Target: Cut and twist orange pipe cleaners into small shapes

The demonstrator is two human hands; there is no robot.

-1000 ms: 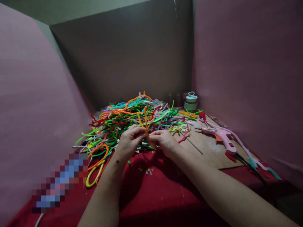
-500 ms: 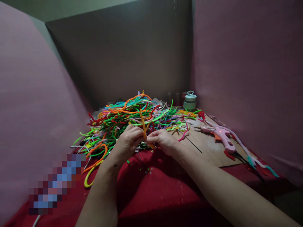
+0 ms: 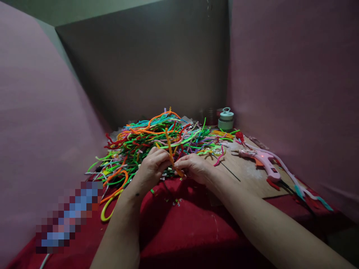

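In the head view, a bent strip of fuzzy orange pipe cleaner [image 3: 168, 144] is pinched between the fingertips of the left hand [image 3: 156, 163] and right hand [image 3: 193, 166], above the near edge of a tangled heap of multicoloured fuzzy stems [image 3: 140, 144]. Part of the heap is hidden by the left hand. On the right, a pale wooden board [image 3: 249, 183] is occupied by a pink plastic glue gun [image 3: 263, 158] and a thin dark rod [image 3: 231, 173]. A mint-green lidded container [image 3: 226, 121] is seen far right. Small scraps [image 3: 176, 203] are scattered nearer, on the red cloth-covered tabletop [image 3: 179, 233].
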